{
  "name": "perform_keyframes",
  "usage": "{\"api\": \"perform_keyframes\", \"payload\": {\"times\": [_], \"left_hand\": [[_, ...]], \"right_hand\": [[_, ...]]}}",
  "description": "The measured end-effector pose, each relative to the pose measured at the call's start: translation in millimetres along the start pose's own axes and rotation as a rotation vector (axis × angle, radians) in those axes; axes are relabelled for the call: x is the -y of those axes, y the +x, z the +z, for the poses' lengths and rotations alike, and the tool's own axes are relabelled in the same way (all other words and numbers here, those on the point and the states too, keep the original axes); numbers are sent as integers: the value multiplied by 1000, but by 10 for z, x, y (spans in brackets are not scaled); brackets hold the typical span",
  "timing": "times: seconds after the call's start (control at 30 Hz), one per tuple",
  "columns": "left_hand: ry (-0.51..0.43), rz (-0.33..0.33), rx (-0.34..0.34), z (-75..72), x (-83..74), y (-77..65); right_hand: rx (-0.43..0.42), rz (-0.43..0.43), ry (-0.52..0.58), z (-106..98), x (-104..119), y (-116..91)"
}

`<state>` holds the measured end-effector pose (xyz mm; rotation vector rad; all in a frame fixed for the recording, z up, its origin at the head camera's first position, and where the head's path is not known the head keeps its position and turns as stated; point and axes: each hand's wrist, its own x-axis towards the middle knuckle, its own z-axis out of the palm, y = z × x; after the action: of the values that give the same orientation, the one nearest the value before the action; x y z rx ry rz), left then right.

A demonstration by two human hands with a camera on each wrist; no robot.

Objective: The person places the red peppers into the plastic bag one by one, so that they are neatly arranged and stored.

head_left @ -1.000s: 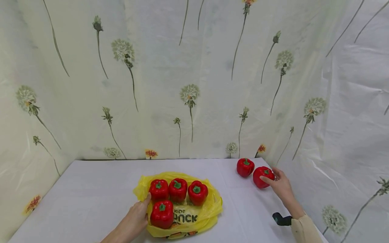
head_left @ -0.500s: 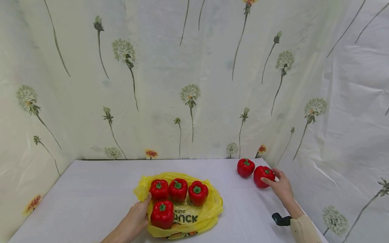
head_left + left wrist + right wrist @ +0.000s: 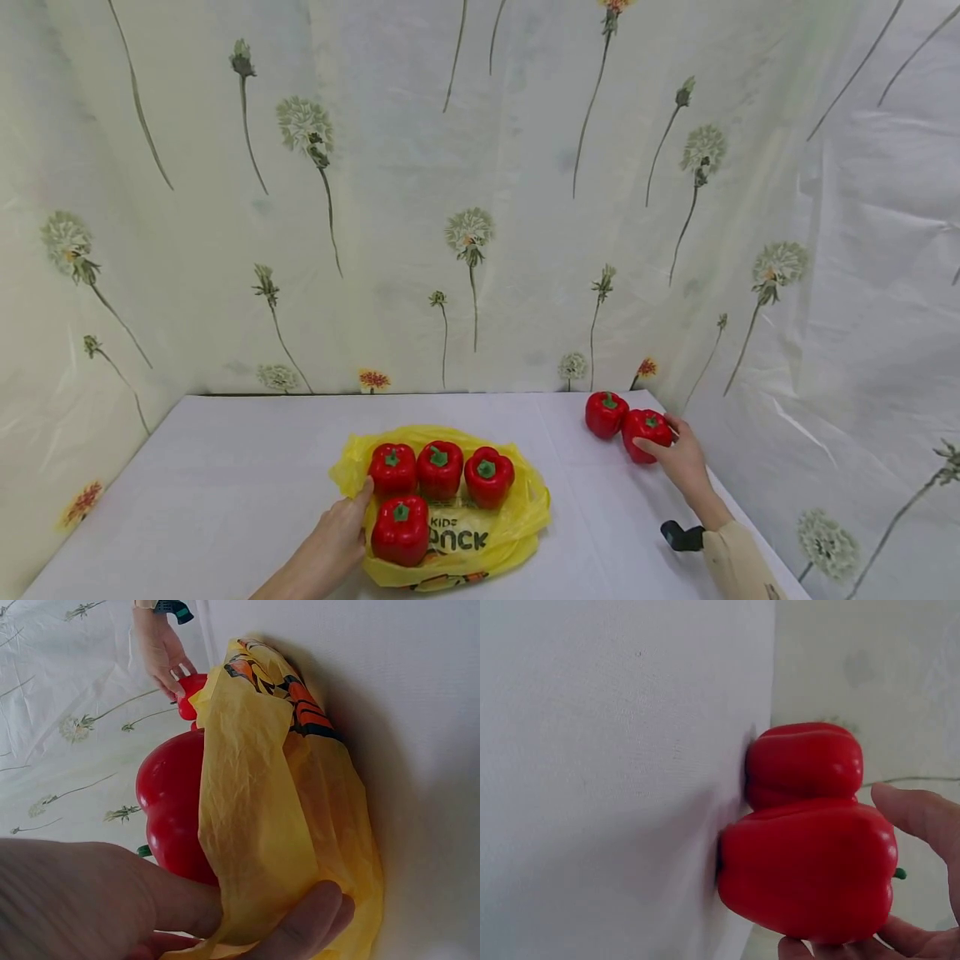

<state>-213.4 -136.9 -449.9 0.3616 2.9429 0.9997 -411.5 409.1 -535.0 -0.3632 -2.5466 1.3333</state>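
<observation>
My right hand has its thumb and fingers around a red bell pepper at the table's far right. Beside that one, a second bell pepper stands close behind it in the right wrist view. My left hand pinches the edge of a yellow plastic bag between thumb and fingers. Several red bell peppers sit in the opened bag, among them a front one and a right one. The printed bottom of the bag shows between them.
A white-covered table lies under everything. Hanging sheets printed with dandelions close off its back and sides. A black strap with a small block sits at my right wrist, close over the table.
My right hand and the bell pepper in its fingers have shifted slightly left, up against the other pepper in the head view. My left hand and the bag stay put.
</observation>
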Motion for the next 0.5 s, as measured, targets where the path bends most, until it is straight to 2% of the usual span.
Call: {"api": "perform_keyframes", "payload": {"times": [0.23, 0.37, 0.5], "left_hand": [[7, -4, -11, 2, 1, 19], [-5, 5, -16, 2, 0, 24], [-18, 2, -19, -9, 5, 12]], "right_hand": [[47, 72, -12, -50, 457, -385], [47, 114, -9, -50, 515, -451], [44, 119, -15, -38, 506, -440]]}}
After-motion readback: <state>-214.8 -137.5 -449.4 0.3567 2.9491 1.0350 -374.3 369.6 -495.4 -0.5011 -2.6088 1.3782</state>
